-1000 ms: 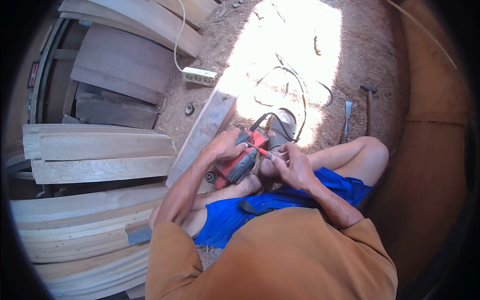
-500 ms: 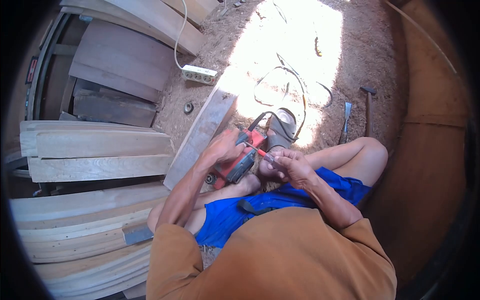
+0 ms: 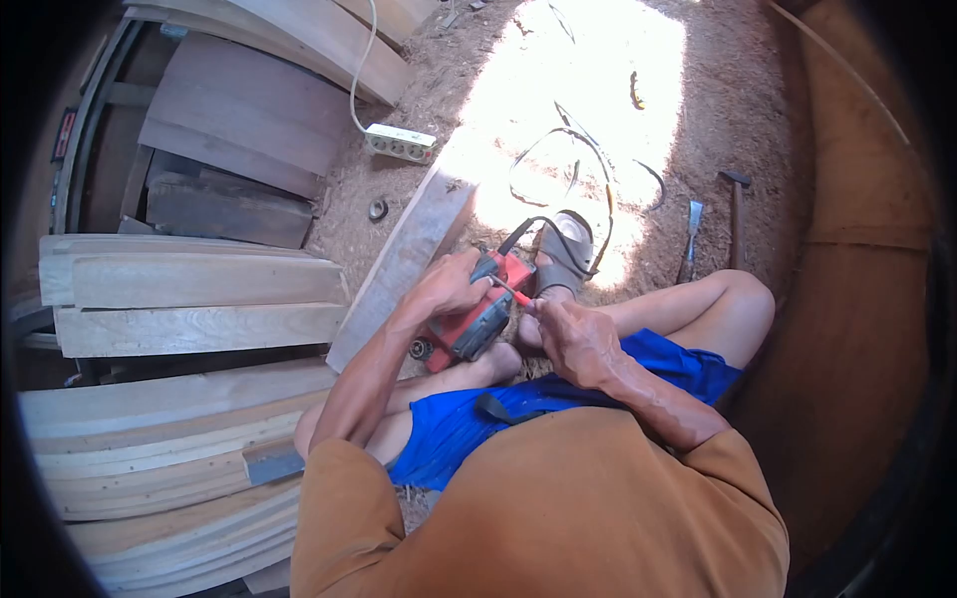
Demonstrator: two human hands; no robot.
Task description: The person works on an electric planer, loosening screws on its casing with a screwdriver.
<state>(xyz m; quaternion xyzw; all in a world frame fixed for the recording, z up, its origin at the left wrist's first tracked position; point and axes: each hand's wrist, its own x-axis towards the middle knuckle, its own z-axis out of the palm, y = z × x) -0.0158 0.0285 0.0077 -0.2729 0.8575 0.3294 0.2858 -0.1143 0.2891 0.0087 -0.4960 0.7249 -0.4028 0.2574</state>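
Both grips are closed: the left grip (image 3: 451, 284) is folded over the upper part of a red power tool (image 3: 481, 332), and the right grip (image 3: 578, 344) curls around the handle of a screwdriver (image 3: 519, 297); how hard either squeezes, I cannot tell. Largest of all, stacked boards (image 3: 204, 331) fill the left side; next in size, a long plank (image 3: 411, 249) slants just left of the tool. Smaller again, the power tool sits tilted between the bent legs (image 3: 678, 307), its black cable (image 3: 513, 237) arching over toward the sandal (image 3: 563, 257). Smallest, the screwdriver aims its metal shaft at the tool, very near the left grip; where its tip lands is too small to make out.

Should the tip skid, it could jab the left grip, because the shaft points toward it. The tool could also tip if the left grip slackens, since its perch looks uneven. Compared with half a second ago, the right grip has rolled over the screwdriver, knuckles up, hiding more of its handle; the tool looks unmoved.
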